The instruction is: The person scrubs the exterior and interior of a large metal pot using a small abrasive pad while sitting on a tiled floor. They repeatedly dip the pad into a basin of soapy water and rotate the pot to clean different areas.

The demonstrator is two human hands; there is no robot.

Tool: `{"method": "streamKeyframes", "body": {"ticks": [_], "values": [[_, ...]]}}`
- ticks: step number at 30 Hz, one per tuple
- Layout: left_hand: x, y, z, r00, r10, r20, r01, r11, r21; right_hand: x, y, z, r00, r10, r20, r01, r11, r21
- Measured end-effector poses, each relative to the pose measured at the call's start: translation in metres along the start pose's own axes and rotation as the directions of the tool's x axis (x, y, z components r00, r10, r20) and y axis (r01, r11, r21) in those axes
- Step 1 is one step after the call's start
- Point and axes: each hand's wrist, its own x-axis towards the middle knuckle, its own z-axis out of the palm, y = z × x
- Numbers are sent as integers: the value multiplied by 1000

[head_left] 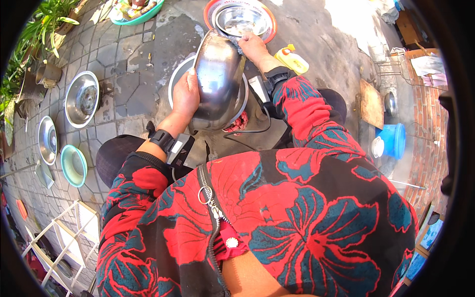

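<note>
A large stainless steel basin (219, 80) is tipped on its side before me, its outer wall turned toward me. My left hand (186, 92) grips its rim at the left, thumb on the outside. At the upper right of the basin, my right hand (252, 46) presses a grey scouring pad (235, 44) against the metal. Below the tilted basin stands another wide basin (174, 83) with a pale rim, mostly hidden. Just beyond my hands, a steel bowl (242, 20) sits inside a red-rimmed enamel basin (272, 22). A yellow dish-soap bottle (292, 60) lies right of my right hand.
On the left paving are two metal basins (82, 99) (48, 140) and a green plastic basin (74, 166). A filled turquoise basin (143, 18) stands at the top. At right are a wooden board (371, 104), a blue bucket (394, 141) and a brick wall (426, 130). A white rack (70, 241) stands lower left.
</note>
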Motion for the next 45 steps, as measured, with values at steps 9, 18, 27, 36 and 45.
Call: {"method": "streamKeyframes", "body": {"ticks": [9, 18, 27, 36, 45], "values": [[-4, -1, 4, 1000, 28, -11, -28, 1000, -3, -41, -42, -9, 994, -96, 46, 102, 983, -152], [-3, -5, 3, 999, 33, -18, -34, 995, -95, -84, -51, 4, 919, -372, 130, 391, 903, -179], [0, -5, 0, 994, -40, 106, 49, 995, -87, -4, -57, 5, 978, -136, 156, 175, 947, -271], [49, -9, 17, 959, -122, 257, 204, 925, -321, -56, -51, 6, 959, -263, 101, 281, 924, -260], [5, -2, 18, 999, -29, 19, 32, 985, -171, -74, -20, -20, 961, -272, -45, 257, 941, -219]]}}
